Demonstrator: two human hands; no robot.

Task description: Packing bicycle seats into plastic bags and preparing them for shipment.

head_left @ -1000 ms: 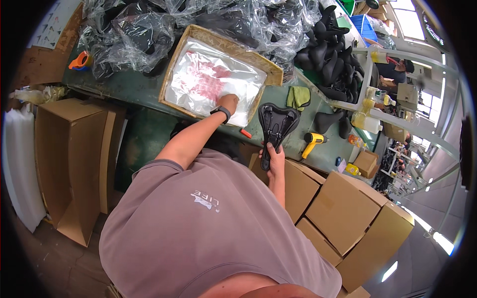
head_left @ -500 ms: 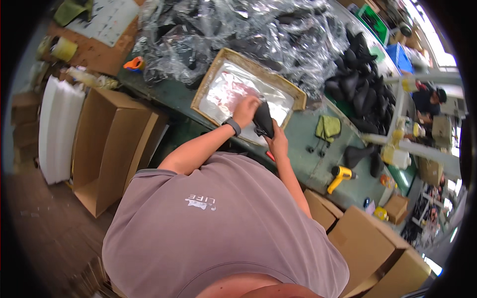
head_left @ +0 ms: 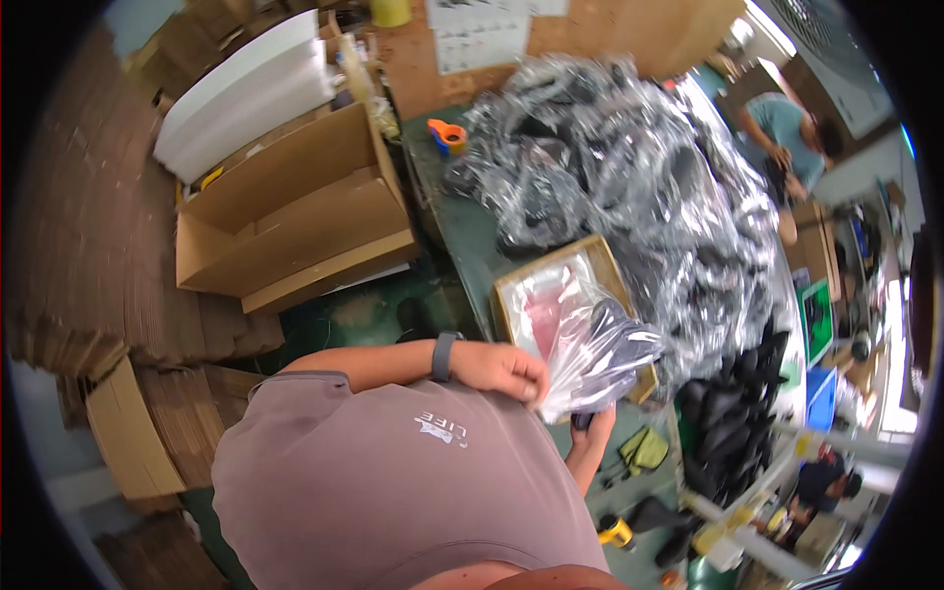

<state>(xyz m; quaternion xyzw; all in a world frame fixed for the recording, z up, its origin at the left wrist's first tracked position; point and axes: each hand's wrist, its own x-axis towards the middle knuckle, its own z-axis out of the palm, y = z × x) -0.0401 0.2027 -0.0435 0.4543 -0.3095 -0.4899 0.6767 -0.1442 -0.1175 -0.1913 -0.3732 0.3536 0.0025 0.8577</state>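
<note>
A clear plastic bag [head_left: 560,385] lies around a black bicycle saddle [head_left: 612,344], held low in front of my body over the near edge of a shallow carton. My left hand [head_left: 503,372], with a dark band on its wrist, pinches the bag's near end. From below, my right hand [head_left: 596,425] grips the saddle's near end; part of its fingers is hidden. In the shallow carton [head_left: 503,310] lie flat clear bags [head_left: 543,313], partly covered by the saddle.
Bagged saddles [head_left: 629,167] heap up behind the carton, with bare black saddles [head_left: 723,433] to the right. A yellow-green cloth [head_left: 644,450] and a yellow heat gun [head_left: 616,532] lie nearer. An orange tape dispenser [head_left: 447,135] and a large open box [head_left: 295,202] are left. Co-workers [head_left: 792,138] stand beyond.
The saddle, bare before, is now inside the clear bag. My left hand has moved from the saddle to the bag's end. The view has turned toward the left.
</note>
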